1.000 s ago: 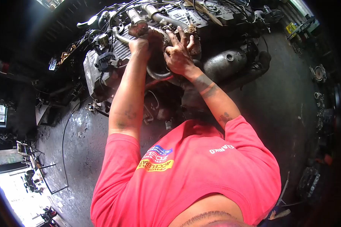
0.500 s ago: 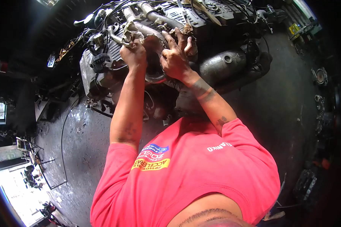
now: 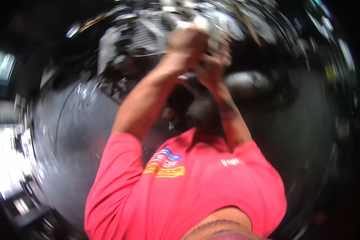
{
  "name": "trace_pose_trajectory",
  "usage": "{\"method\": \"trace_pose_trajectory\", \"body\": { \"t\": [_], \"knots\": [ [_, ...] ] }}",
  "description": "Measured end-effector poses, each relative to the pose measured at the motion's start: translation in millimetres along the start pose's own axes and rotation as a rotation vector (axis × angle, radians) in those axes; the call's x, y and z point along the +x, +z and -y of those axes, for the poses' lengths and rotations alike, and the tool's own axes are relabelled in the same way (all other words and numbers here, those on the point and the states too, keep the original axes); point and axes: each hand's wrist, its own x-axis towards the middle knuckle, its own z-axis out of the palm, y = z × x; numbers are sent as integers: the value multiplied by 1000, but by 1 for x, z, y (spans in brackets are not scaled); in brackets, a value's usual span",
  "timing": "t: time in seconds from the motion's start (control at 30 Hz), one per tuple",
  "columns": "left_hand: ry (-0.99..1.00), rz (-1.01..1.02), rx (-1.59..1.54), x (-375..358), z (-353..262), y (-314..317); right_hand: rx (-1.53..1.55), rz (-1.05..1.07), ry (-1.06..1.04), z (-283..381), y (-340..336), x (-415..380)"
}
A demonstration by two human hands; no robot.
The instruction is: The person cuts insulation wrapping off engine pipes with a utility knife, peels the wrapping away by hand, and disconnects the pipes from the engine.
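Observation:
Motion smears both hands and the engine (image 3: 152, 34) beneath them. My left hand (image 3: 187, 43) is closed, and a pale blurred patch at its top looks like the dirty rag (image 3: 201, 24) seen clearly in it earlier. Just to the right and slightly lower is my right hand (image 3: 214, 66), close beside the left. Its fingers are too blurred to tell what they touch or hold. Pipes and hoses under the hands cannot be made out singly.
A dark cylindrical canister (image 3: 248, 82) is at the engine's right side. Dark grey floor (image 3: 80, 120) spreads below the engine, with a thin cable on it at left. Bright openings (image 3: 4, 160) show at the far left. Blurred parts line the right edge.
My left hand has moved up and right across the engine, with the pale rag seemingly still in it. My right hand has shifted right. The whole view has swung and become blurred.

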Motion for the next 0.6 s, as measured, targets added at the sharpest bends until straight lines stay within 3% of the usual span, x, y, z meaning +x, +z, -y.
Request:
{"method": "trace_pose_trajectory", "body": {
  "t": [0.03,0.07,0.1,0.13,0.17,0.2,0.23,0.3,0.4,0.47,0.5,0.6],
  "knots": [
    [50,-54,-91,5,6,10,23,-113,-173,-13,5,1],
    [9,-235,-310,-2,5,15,333,-212,-230,-1,10,12],
    [84,-589,2,17,10,59,314,-201,-323,1,8,13],
    [-68,-900,-132,56,8,106,273,-111,-243,2,9,11],
    [-188,-447,-181,21,2,41,258,-149,-433,0,6,17],
    [-54,-594,-328,7,6,48,68,-186,-372,5,0,15],
    [-370,-396,-691,-11,-1,26,59,-141,-346,1,2,9],
    [-441,-568,-924,-21,-5,55,-58,-82,-317,-13,6,6],
    [-539,-634,-976,-7,0,94,-73,-25,-269,-11,5,6],
    [-562,-362,-1101,-10,18,85,-90,19,-272,0,-2,7],
    [-574,-349,-1101,-2,23,93,48,100,-92,-2,3,5],
    [-638,-365,-1092,8,29,94,-34,-12,-274,4,-2,10]
  ]
}}
